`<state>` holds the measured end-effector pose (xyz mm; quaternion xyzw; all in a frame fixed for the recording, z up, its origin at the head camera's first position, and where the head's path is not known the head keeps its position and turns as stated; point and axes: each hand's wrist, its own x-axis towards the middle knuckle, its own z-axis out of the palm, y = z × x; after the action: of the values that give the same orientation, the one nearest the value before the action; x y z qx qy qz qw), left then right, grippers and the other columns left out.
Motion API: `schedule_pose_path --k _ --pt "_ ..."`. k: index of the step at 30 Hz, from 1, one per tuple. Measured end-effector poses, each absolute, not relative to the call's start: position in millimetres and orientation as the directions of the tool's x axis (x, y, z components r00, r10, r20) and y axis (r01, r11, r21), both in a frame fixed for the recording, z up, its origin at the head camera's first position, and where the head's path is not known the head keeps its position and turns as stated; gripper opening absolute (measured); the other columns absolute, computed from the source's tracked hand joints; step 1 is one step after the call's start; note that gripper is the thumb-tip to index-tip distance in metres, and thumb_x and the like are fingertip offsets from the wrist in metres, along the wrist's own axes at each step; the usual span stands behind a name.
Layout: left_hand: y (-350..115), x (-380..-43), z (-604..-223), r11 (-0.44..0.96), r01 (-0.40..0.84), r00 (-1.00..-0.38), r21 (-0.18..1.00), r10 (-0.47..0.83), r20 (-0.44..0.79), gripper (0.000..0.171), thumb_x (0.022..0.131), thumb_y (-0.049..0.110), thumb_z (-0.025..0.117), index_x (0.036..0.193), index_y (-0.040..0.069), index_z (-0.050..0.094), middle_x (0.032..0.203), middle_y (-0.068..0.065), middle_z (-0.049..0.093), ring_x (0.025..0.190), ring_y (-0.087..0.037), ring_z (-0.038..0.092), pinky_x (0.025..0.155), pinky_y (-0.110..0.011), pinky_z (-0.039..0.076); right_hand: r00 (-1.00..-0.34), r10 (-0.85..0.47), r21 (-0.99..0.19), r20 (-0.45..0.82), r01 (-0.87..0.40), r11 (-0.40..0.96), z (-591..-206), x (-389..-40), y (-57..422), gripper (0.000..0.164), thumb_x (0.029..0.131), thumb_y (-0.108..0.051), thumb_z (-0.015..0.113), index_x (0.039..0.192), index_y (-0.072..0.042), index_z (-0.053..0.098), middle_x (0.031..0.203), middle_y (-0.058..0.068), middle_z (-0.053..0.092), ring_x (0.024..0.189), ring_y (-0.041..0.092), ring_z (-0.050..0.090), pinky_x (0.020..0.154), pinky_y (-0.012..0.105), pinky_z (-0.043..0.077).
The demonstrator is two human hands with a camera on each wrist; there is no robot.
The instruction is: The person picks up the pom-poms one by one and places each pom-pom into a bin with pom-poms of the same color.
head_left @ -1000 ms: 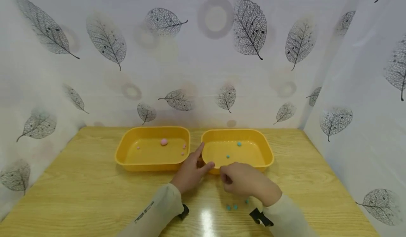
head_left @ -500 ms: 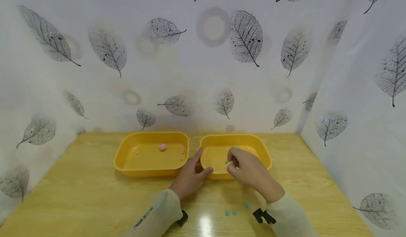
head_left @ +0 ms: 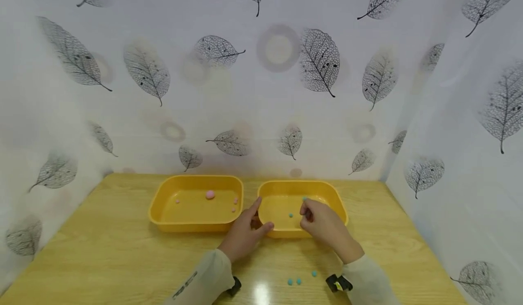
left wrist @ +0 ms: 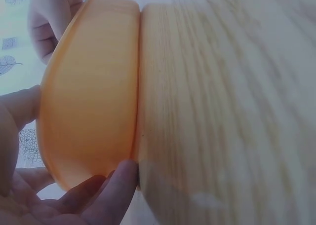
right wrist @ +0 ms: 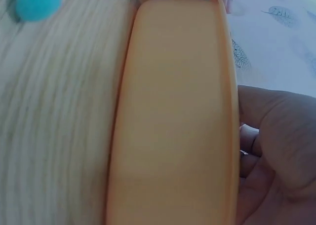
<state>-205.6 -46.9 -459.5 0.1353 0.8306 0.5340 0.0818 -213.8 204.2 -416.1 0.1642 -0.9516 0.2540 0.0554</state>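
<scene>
My left hand (head_left: 244,236) is at the left front corner of the right yellow tray (head_left: 282,233). Its index finger lies along the side and its thumb touches the front rim; in the left wrist view, fingertips (left wrist: 124,173) press the wall low down. Over the tray's right half is my right hand (head_left: 324,223), its fingers curled; whether something is between them is hidden. Inside that tray are a small teal pom-pom (head_left: 291,215) and another teal pom-pom (head_left: 304,199), partly covered by the right hand. In the right wrist view, the right hand (right wrist: 284,146) shows behind the rim.
Three teal pom-poms (head_left: 298,281) lie on the wooden table (head_left: 102,259) in front of the right tray. A second yellow tray (head_left: 192,228) to the left holds one larger pink pom-pom (head_left: 210,194) and several tiny pink ones. Leaf-patterned curtain (head_left: 261,91) surrounds the table's back and sides.
My right hand has moved from the tray's front edge to above its inside, then slightly right. My left hand stays at the corner. The head view has tilted up a little.
</scene>
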Motion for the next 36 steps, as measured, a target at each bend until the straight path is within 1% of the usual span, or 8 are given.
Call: schedule_pose_path --k 6,11,14,18,22,28,31,36 --pt "-46.9 -203.7 -465.5 0.389 0.134 -0.952 0.912 0.306 0.009 0.087 0.1 0.042 0.069 0.167 0.018 0.019 0.103 -0.003 0.055 0.091 -0.018 0.055 0.083 -0.039 0.048 -0.956 -0.246 -0.58 0.161 -0.293 0.76 -433.6 -218.2 209.0 0.013 0.088 0.002 0.068 0.093 -0.009 0.064 0.08 -0.005 0.06 0.074 0.01 0.054 0.068 0.026 0.049" --pt "-43.0 -203.2 -474.1 0.362 0.116 -0.95 0.925 0.311 -0.002 0.088 0.099 0.044 0.069 0.167 0.019 0.021 0.108 -0.004 0.055 0.096 -0.018 0.056 0.087 -0.04 0.049 -0.966 -0.227 -0.628 0.125 -0.254 0.735 -439.4 -217.9 213.4 0.011 0.089 0.003 0.068 0.095 -0.006 0.065 0.082 -0.004 0.062 0.075 0.011 0.056 0.068 0.025 0.05" --pt "-43.6 -204.0 -475.9 0.353 0.113 -0.952 0.929 0.305 0.0 0.087 0.099 0.044 0.069 0.167 0.02 0.02 0.11 -0.004 0.055 0.097 -0.018 0.056 0.086 -0.039 0.049 -0.962 -0.253 -0.616 0.101 -0.26 0.743 -436.3 -224.9 214.9 0.011 0.09 0.003 0.068 0.095 -0.006 0.065 0.083 -0.003 0.062 0.076 0.011 0.056 0.069 0.026 0.051" --pt "-46.8 -207.7 -475.0 0.368 0.123 -0.957 0.922 0.289 0.013 0.086 0.1 0.043 0.069 0.167 0.021 0.02 0.107 -0.002 0.055 0.094 -0.018 0.055 0.082 -0.037 0.047 -0.959 -0.277 -0.587 0.06 -0.259 0.767 -428.0 -242.1 216.4 0.009 0.092 0.002 0.068 0.095 -0.006 0.064 0.085 -0.001 0.063 0.078 0.013 0.058 0.073 0.032 0.052" --pt "-48.3 -212.3 -471.7 0.377 0.141 -0.957 0.916 0.289 0.028 0.086 0.1 0.043 0.069 0.167 0.02 0.021 0.105 -0.002 0.056 0.092 -0.018 0.055 0.081 -0.036 0.047 -0.957 -0.288 -0.523 0.027 -0.259 0.812 -421.2 -261.9 217.0 0.008 0.094 -0.003 0.068 0.094 -0.01 0.063 0.086 -0.001 0.063 0.078 0.014 0.056 0.076 0.036 0.05" --pt "-48.9 -213.7 -466.5 0.377 0.149 -0.959 0.914 0.279 0.042 0.085 0.1 0.042 0.07 0.167 0.019 0.023 0.103 -0.003 0.057 0.091 -0.018 0.055 0.081 -0.035 0.047 -0.913 -0.406 -0.381 0.03 -0.386 0.84 -425.8 -283.9 214.0 0.011 0.091 -0.008 0.07 0.086 -0.018 0.069 0.082 -0.008 0.064 0.077 0.011 0.056 0.077 0.034 0.05" --pt "-50.2 -211.6 -466.5 0.384 0.144 -0.958 0.912 0.284 0.031 0.085 0.099 0.042 0.07 0.167 0.019 0.023 0.103 -0.001 0.057 0.089 -0.017 0.056 0.08 -0.035 0.047 -0.894 -0.447 -0.373 -0.006 -0.413 0.831 -431.5 -285.1 211.6 0.012 0.089 -0.006 0.072 0.084 -0.018 0.071 0.082 -0.01 0.065 0.077 0.01 0.056 0.077 0.033 0.051" --pt "-51.6 -208.6 -467.4 0.389 0.151 -0.952 0.909 0.303 0.028 0.085 0.1 0.043 0.069 0.167 0.021 0.022 0.104 0.001 0.057 0.088 -0.015 0.056 0.077 -0.032 0.047 -0.91 -0.41 -0.407 -0.067 -0.35 0.843 -437.5 -280.2 208.0 0.007 0.091 -0.007 0.074 0.089 -0.015 0.075 0.087 -0.005 0.068 0.081 0.01 0.058 0.081 0.036 0.054"
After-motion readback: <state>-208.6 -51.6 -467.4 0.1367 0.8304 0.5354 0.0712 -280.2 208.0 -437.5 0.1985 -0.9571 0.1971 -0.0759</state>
